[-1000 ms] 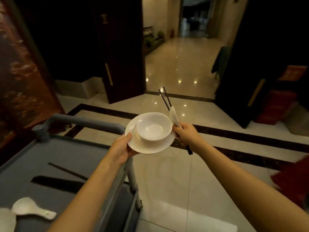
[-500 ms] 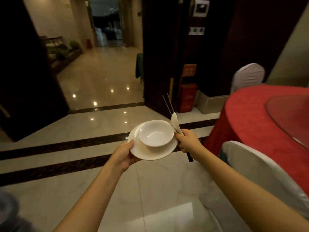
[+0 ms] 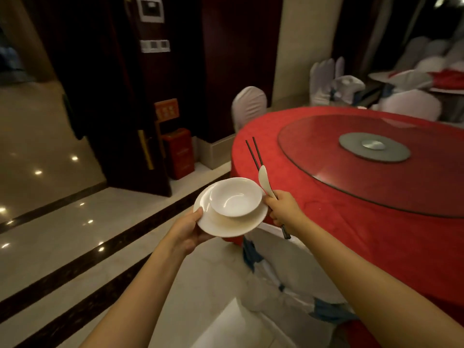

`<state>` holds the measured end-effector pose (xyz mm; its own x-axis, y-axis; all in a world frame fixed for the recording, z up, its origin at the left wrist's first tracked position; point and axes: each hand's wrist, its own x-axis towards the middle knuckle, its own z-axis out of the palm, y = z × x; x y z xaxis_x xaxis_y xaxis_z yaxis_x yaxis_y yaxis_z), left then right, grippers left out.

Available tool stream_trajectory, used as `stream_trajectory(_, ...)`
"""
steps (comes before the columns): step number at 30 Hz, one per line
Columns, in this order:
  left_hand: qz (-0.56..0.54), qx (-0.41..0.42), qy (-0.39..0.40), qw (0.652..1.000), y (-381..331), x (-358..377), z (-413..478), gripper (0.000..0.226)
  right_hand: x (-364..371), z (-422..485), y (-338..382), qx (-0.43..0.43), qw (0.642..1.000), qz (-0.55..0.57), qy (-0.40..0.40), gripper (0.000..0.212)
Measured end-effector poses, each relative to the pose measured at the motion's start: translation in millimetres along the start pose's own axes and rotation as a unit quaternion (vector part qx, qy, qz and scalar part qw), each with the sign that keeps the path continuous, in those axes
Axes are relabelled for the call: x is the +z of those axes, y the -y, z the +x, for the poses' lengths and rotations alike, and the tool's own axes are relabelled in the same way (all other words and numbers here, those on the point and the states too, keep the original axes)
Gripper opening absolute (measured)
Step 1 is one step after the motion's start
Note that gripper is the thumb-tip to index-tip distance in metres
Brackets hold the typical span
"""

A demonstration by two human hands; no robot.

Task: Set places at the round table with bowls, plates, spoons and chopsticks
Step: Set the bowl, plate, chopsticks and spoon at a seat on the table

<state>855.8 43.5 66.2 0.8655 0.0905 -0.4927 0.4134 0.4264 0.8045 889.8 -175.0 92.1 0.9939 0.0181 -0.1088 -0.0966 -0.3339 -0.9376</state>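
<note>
While your left hand [image 3: 187,231] grips the plate [image 3: 226,226] carrying the bowl [image 3: 234,197], and your right hand [image 3: 285,209] clasps spoon [image 3: 265,180] and chopsticks [image 3: 254,153] pointing far, the red worktop [image 3: 326,197] lies right, nearer that right hand.

Restaurant banquet rm: red-clothed round table [image 3: 313,197] w/ lazy Susan [image 3: 374,162], covered chairs [image 3: 248,105]

White bowl [image 3: 235,199] sits upright on white plate [image 3: 227,222]; at its 3 o'clock, white spoon [image 3: 265,181] and dark chopsticks [image 3: 254,153] point toward 11.
</note>
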Motion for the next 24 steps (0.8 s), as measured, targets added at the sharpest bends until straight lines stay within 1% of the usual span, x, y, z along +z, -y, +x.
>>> stream_trajectory(5, 0.048, -0.059, 0.075, 0.994, -8.7, 67.1, 72.1, 0.030, -46.8, 43.4, -24.4, 0.032, 0.995, -0.001, -0.099, 0.028)
stream_trajectory(11, 0.123, -0.113, 0.171, 0.971, -4.7, 142.9, 157.4, 0.034, -93.3, 87.6, -59.0, 0.078, 0.975, -0.005, -0.206, 0.028)
stream_trajectory(14, 0.162, -0.124, 0.205, 0.957, 4.4, 175.0, 198.2, 0.031, -110.2, 106.0, -79.7, 0.105, 0.964, -0.008, -0.246, 0.024)
stream_trajectory(19, 0.249, -0.130, 0.252, 0.926, 29.6, 217.7, 252.8, 0.030, -126.4, 123.0, -120.6, 0.152, 0.942, 0.041, -0.297, 0.021)
stream_trajectory(24, 0.306, -0.131, 0.273, 0.903, 69.8, 248.8, 295.9, 0.031, -137.5, 133.6, -167.2, 0.194, 0.922, 0.062, -0.329, 0.024)
